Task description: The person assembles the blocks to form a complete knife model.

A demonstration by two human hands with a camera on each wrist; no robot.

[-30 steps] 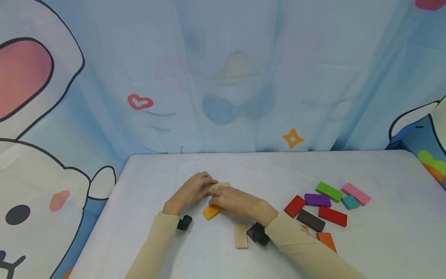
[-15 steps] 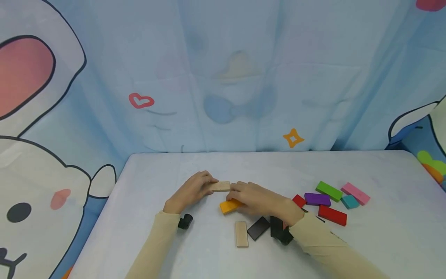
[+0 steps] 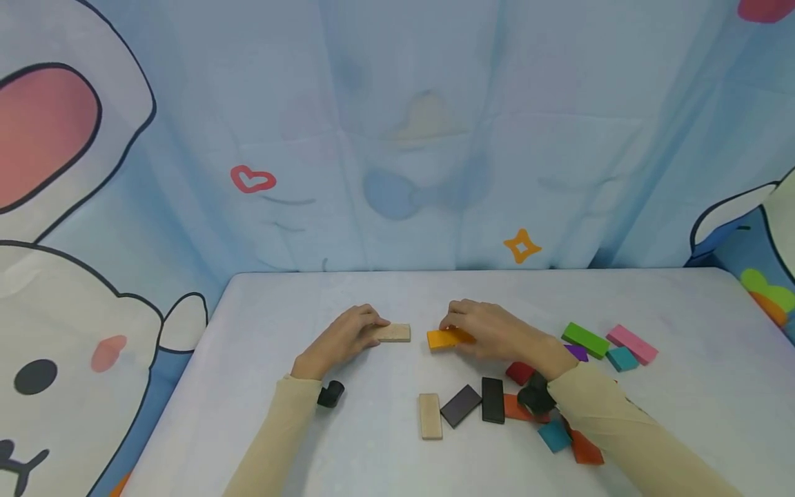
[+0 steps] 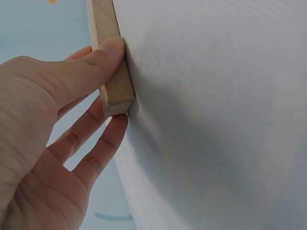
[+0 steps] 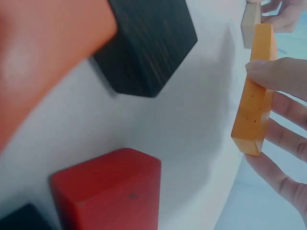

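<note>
On the left side of the table, my left hand (image 3: 344,338) pinches one end of a plain wooden block (image 3: 394,333). The left wrist view has the thumb on one face of that wooden block (image 4: 119,88), with fingertips at its far side and end. My right hand (image 3: 497,328) grips a yellow-orange block (image 3: 446,339) to the right of the wooden one, and a gap separates the two blocks. In the right wrist view, the thumb lies across the yellow-orange block (image 5: 254,108) and the fingers are behind it.
Nearer me lie another plain wooden block (image 3: 430,417) and two dark blocks (image 3: 461,406). Under the right forearm are red (image 3: 519,373), orange (image 3: 515,407) and teal blocks (image 3: 555,436). Green (image 3: 586,339) and pink blocks (image 3: 632,344) lie farther right. A curtain (image 3: 397,228) hangs behind the table.
My right hand has moved the yellow-orange block rightward and farther back, away from the wooden block. Dark, orange and teal blocks show from under its arm. My left hand has stayed in place.
</note>
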